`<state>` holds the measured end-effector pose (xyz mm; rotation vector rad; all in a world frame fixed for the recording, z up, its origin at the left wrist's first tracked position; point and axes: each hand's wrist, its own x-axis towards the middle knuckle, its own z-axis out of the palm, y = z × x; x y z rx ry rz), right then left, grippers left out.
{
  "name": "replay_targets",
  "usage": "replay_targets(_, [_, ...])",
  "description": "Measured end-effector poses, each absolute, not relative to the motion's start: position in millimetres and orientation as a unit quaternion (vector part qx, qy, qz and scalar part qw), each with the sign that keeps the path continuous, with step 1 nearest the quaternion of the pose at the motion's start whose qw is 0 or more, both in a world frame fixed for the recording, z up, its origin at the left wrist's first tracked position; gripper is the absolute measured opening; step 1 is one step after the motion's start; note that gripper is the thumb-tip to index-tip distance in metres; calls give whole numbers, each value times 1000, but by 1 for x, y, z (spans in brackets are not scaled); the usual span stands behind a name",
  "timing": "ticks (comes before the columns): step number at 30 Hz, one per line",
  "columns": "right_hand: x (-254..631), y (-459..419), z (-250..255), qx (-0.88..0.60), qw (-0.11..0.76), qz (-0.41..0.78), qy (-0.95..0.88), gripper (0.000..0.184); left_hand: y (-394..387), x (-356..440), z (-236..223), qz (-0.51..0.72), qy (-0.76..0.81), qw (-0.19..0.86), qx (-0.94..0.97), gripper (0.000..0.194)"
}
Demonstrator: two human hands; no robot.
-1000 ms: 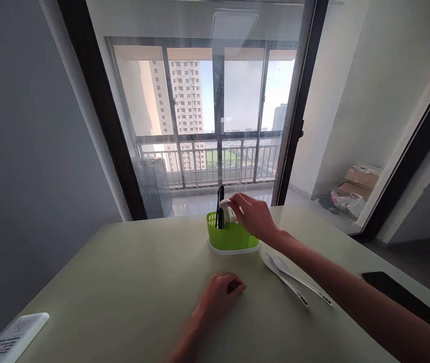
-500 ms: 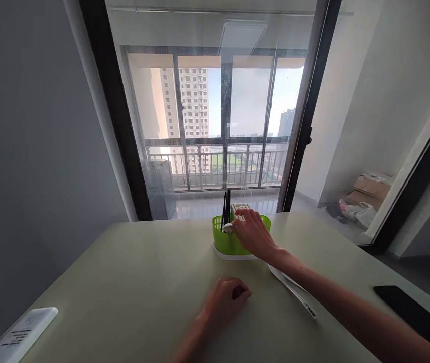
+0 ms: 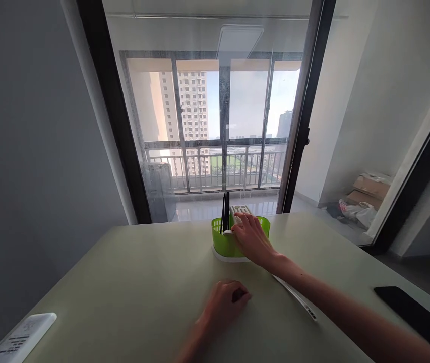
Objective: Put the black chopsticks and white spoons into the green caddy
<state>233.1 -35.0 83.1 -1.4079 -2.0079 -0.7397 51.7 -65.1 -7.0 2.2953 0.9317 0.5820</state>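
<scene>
A green cutlery holder (image 3: pixel 220 244) on a white base stands at the far middle of the pale table (image 3: pixel 131 292). Black chopsticks (image 3: pixel 225 212) stick up from its left part, with a white slotted insert behind them. My right hand (image 3: pixel 251 238) reaches over the holder's rim, fingers pinched on a white spoon (image 3: pixel 229 231) that is sunk low inside it. White spoon handles (image 3: pixel 298 300) lie on the table, partly hidden under my right forearm. My left hand (image 3: pixel 225 302) rests on the table nearer to me, curled into a loose fist with nothing seen in it.
A black phone (image 3: pixel 415 315) lies at the table's right edge and a white remote (image 3: pixel 20 340) at the near left corner. Glass balcony doors stand just behind the table. Cardboard boxes and bags sit on the floor at the right.
My right hand has lowered the white spoon from above the holder down into it. The left hand has stayed put. The camera has shifted slightly.
</scene>
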Motion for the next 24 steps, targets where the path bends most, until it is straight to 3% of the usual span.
replay_targets(4, [235, -61, 88, -512, 307, -243, -764, 22, -64, 51, -8, 215, 346, 294, 865, 18])
replay_targets(8, [257, -102, 75, -510, 330, -209, -766, 22, -63, 51, -9, 222, 346, 305, 859, 19])
replay_targets(16, [320, -172, -6, -663, 383, -46, -641, 22, -63, 50, -11, 220, 355, 300, 858, 18])
replay_targets(24, [328, -185, -62, -704, 428, -36, -566, 42, -63, 54, -6, 210, 372, 301, 852, 20])
